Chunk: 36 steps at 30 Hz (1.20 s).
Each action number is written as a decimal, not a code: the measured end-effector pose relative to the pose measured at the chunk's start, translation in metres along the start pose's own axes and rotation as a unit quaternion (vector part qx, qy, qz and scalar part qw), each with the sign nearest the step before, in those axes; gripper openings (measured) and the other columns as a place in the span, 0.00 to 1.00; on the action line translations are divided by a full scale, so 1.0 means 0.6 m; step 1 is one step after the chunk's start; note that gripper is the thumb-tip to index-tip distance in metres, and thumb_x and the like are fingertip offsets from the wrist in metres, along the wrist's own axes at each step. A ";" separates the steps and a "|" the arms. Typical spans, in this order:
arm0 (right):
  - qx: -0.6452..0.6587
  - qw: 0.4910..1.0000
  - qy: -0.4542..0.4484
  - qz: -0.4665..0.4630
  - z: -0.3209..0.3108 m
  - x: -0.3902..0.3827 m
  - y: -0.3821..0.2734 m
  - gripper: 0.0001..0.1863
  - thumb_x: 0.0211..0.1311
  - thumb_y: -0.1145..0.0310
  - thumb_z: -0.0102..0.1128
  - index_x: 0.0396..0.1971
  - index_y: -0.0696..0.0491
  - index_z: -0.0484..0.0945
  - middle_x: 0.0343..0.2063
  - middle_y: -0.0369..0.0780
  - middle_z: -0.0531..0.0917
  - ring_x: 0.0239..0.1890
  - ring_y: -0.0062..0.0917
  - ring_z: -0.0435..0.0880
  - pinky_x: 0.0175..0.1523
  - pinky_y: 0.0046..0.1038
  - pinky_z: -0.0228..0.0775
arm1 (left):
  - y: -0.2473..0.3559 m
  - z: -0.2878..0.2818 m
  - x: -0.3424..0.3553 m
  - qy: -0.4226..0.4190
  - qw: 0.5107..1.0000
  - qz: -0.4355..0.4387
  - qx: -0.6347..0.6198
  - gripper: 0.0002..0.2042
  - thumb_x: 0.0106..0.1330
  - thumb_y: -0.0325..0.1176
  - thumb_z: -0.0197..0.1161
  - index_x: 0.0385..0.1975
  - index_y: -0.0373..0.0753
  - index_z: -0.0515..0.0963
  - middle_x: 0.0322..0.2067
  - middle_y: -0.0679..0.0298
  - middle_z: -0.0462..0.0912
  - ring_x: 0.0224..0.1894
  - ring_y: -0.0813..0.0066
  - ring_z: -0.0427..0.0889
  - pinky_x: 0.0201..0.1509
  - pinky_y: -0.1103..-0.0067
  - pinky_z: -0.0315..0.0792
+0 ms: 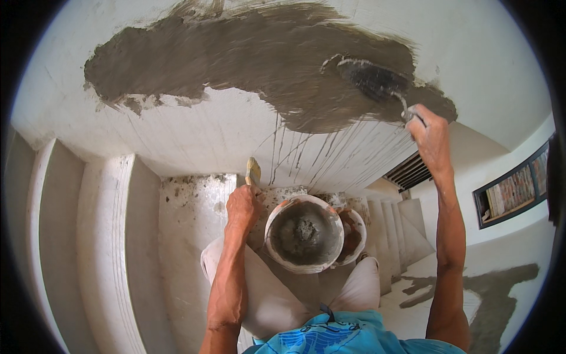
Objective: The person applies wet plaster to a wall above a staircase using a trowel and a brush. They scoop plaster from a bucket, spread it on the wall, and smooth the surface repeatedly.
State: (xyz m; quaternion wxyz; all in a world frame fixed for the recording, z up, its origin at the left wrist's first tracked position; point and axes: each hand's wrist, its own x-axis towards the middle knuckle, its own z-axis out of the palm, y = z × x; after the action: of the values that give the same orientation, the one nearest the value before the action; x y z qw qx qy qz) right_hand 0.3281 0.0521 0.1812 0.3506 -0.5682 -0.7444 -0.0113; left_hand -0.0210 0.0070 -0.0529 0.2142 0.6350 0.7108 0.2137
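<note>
Pale steps (100, 236) run beside a white wall (194, 127). The right hand (431, 135) has its fingers wrapped round the handle of a trowel (374, 81), the dark blade over grey plaster (265, 53) spread on the wall; the left hand (243, 206) grips a yellowish tool (253, 170), just left of a bucket of grey mix (306, 270).

Yellowish tool (253, 169): near end hidden by left fingers (254, 196)
Right bucket (362, 227): left side hidden behind larger bucket (299, 269)
Grey patch (236, 56): far tip cut off
</note>
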 end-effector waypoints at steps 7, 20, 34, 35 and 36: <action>0.022 0.999 -0.012 -0.035 0.038 -0.021 -0.014 0.09 0.56 0.76 0.58 0.36 0.63 0.79 0.19 0.49 0.75 0.20 0.30 0.71 0.31 0.31 0.68 | 0.005 -0.002 0.001 -0.008 1.000 -0.005 0.000 0.12 0.59 0.37 0.70 0.37 0.37 0.87 0.32 0.46 0.86 0.38 0.46 0.86 0.44 0.59 0.78; 0.002 0.997 0.070 0.031 0.032 -0.031 -0.004 0.07 0.57 0.75 0.57 0.34 0.62 0.78 0.20 0.50 0.76 0.20 0.31 0.73 0.31 0.33 0.69 | 0.011 -0.010 -0.004 0.003 1.000 -0.013 -0.015 0.11 0.58 0.36 0.71 0.35 0.34 0.86 0.32 0.45 0.86 0.38 0.45 0.86 0.44 0.58 0.78; 0.142 0.985 -0.078 0.061 0.105 -0.026 0.035 0.08 0.54 0.72 0.55 0.27 0.62 0.77 0.15 0.41 0.75 0.17 0.22 0.74 0.27 0.27 0.67 | 0.007 -0.005 -0.001 -0.002 1.000 0.000 -0.008 0.11 0.58 0.37 0.70 0.34 0.36 0.86 0.31 0.45 0.86 0.37 0.45 0.86 0.43 0.58 0.78; 0.149 0.983 -0.085 0.070 0.106 -0.019 0.037 0.08 0.54 0.72 0.54 0.26 0.62 0.77 0.15 0.40 0.76 0.17 0.21 0.75 0.26 0.27 0.67 | 0.008 -0.007 -0.001 -0.001 1.000 0.001 -0.007 0.11 0.58 0.37 0.70 0.34 0.36 0.86 0.31 0.45 0.86 0.37 0.45 0.86 0.43 0.58 0.78; 0.150 0.982 -0.090 0.069 0.105 -0.013 0.040 0.08 0.53 0.72 0.54 0.26 0.62 0.77 0.15 0.40 0.76 0.17 0.21 0.75 0.26 0.26 0.66 | 0.009 -0.007 -0.001 -0.001 1.000 0.002 -0.007 0.11 0.58 0.37 0.71 0.34 0.35 0.86 0.31 0.45 0.86 0.37 0.45 0.86 0.43 0.58 0.78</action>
State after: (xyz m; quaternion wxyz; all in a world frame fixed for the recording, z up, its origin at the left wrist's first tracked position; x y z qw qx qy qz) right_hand 0.3173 0.0799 0.1203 0.3632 -0.5576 -0.7254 0.1760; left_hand -0.0187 0.0067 -0.0464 0.2192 0.6348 0.7080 0.2184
